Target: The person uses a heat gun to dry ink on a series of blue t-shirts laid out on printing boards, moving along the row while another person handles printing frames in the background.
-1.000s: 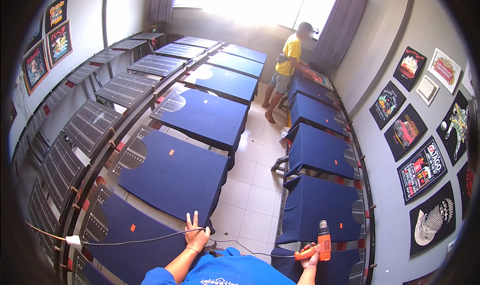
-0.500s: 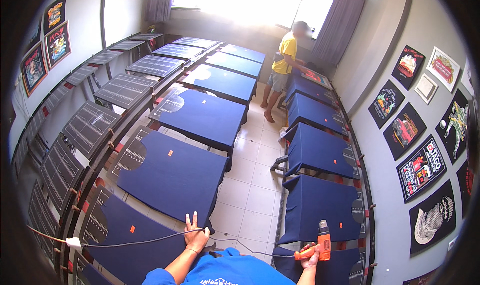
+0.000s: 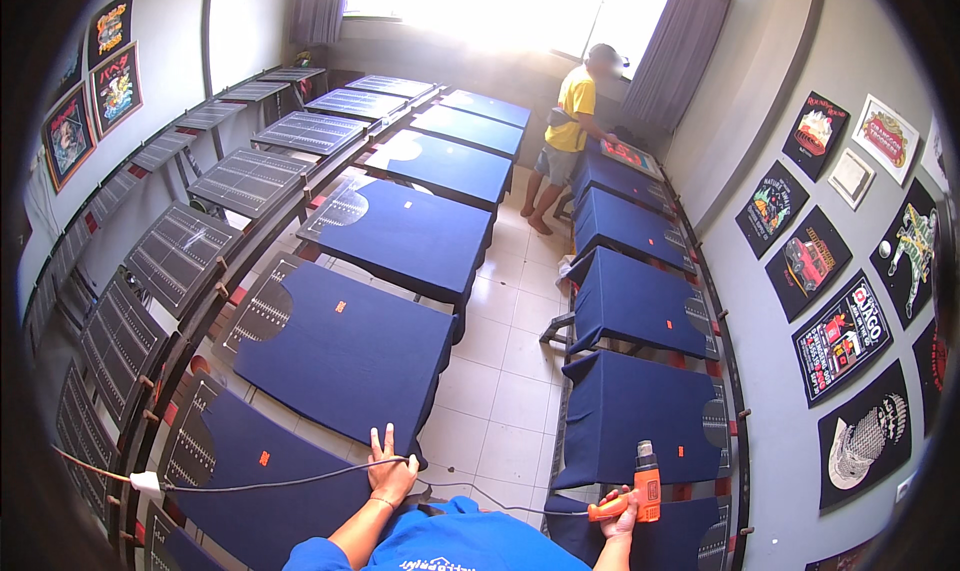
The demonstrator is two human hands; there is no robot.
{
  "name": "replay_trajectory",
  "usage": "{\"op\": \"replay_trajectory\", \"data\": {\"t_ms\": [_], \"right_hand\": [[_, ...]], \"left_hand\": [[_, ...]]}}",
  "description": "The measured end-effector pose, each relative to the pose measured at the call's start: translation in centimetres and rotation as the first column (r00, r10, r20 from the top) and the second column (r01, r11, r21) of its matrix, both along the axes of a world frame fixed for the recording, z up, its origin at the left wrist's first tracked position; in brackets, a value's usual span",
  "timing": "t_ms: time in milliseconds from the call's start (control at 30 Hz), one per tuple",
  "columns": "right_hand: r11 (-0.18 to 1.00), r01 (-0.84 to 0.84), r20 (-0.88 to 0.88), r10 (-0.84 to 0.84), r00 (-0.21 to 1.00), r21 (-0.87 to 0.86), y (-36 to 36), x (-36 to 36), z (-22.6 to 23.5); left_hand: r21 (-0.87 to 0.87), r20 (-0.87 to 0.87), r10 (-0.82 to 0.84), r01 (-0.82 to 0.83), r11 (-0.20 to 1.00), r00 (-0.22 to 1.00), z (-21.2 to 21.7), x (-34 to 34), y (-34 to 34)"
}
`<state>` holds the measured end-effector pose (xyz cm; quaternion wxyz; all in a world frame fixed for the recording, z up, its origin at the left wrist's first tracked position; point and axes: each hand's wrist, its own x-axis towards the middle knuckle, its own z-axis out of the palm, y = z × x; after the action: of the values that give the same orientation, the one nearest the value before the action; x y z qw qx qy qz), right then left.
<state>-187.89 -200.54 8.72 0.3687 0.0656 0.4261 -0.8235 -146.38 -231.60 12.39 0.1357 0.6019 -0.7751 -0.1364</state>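
Note:
My right hand point(image 3: 622, 516) grips the handle of an orange heat gun point(image 3: 648, 493), its dark nozzle pointing up, over a navy T-shirt on the near right board. At the near edge of a shirt-covered board, my left hand point(image 3: 392, 476) has some fingers stretched forward while the black power cable point(image 3: 290, 486) is caught by the thumb. From a white connector point(image 3: 147, 485) at the far left the cable runs to that hand, then loops loosely across to the heat gun. Nearest my left hand are two navy T-shirts point(image 3: 345, 356), each stretched flat with a small orange print.
Shirt-covered boards point(image 3: 645, 301) line both sides of a tiled aisle point(image 3: 490, 371). Bare metal boards point(image 3: 180, 256) fill the left rack. A person in a yellow shirt point(image 3: 577, 96) stands at the far right boards beside a framed screen point(image 3: 630, 157). Posters point(image 3: 842, 336) cover the right wall.
The person in yellow has shifted posture slightly, with the arm lower and feet moved. My hands, the heat gun and the cable stay practically where they were.

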Motion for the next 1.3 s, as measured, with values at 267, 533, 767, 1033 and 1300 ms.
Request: {"op": "replay_trajectory", "data": {"t_ms": [267,533,767,1033,1300], "right_hand": [[1.0,0.01,0.008,-0.01,1.0,-0.009,0.0,0.2,0.4],[1.0,-0.004,0.0,0.004,1.0,-0.011,0.3,0.0,-0.1],[1.0,-0.011,0.011,0.011,1.0,-0.007,0.0,0.0,0.2],[1.0,-0.011,0.021,0.012,1.0,-0.028,-0.2,0.3,0.7],[0.999,-0.017,0.009,0.017,1.0,-0.035,-0.1,0.2,0.6]], "left_hand": [[0.101,-0.012,-0.019,0.02,0.995,1.0,2.1,-0.3,0.0],[0.093,0.008,-0.035,0.034,0.995,0.999,1.8,-0.2,0.0],[-0.033,0.013,-0.007,0.007,0.999,1.0,-0.6,0.0,0.0],[0.015,-0.025,0.01,-0.009,1.0,1.0,0.3,-0.1,0.1],[0.019,-0.042,0.0,0.001,1.0,0.999,0.5,0.0,0.0]]}}
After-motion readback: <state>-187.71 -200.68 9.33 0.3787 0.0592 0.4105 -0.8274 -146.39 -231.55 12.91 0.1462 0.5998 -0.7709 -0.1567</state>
